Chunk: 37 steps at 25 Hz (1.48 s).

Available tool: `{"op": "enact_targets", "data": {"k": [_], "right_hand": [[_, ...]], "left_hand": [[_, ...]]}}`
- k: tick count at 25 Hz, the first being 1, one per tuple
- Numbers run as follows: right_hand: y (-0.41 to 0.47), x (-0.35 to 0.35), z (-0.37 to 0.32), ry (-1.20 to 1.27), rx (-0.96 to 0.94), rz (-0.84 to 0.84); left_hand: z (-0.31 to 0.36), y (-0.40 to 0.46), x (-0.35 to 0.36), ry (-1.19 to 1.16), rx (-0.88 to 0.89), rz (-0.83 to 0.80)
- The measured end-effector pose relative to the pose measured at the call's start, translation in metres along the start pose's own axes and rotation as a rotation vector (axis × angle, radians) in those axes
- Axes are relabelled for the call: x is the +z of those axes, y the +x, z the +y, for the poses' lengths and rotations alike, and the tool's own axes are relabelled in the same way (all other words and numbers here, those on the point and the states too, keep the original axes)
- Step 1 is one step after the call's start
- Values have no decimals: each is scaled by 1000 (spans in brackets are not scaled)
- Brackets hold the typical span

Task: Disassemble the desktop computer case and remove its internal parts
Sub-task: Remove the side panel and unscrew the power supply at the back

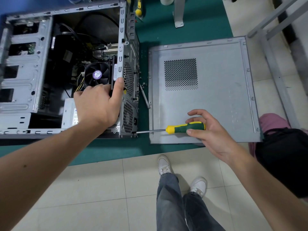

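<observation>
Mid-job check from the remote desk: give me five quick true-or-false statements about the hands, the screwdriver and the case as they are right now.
1. The right hand holds the screwdriver by its handle. True.
2. The screwdriver tip sits at the near bottom corner of the computer case rear. True.
3. The side panel is fitted on the case. False: it lies flat beside it.
4. The left hand holds a second screwdriver. False: it grips the case's rear edge.
5. The CPU fan lies on the side panel. False: it sits inside the case.
</observation>
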State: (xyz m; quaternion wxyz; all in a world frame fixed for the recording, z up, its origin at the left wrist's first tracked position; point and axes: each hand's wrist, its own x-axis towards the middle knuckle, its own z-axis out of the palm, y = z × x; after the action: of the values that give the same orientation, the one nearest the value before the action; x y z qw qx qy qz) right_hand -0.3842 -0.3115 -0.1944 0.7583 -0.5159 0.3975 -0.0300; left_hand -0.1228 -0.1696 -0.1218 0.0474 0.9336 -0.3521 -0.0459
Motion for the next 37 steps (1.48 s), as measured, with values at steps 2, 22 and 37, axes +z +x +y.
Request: {"op": "enact_targets", "data": {"k": [2,22,37], "right_hand": [[1,2,1,-61,24,12],[2,2,-1,-197,2,-7],[-2,1,4,-162,-48,23]], "left_hand": [[0,0,0,0,0,-2],[0,0,0,-17,0,5],[0,0,1,-2,3,-2]]}}
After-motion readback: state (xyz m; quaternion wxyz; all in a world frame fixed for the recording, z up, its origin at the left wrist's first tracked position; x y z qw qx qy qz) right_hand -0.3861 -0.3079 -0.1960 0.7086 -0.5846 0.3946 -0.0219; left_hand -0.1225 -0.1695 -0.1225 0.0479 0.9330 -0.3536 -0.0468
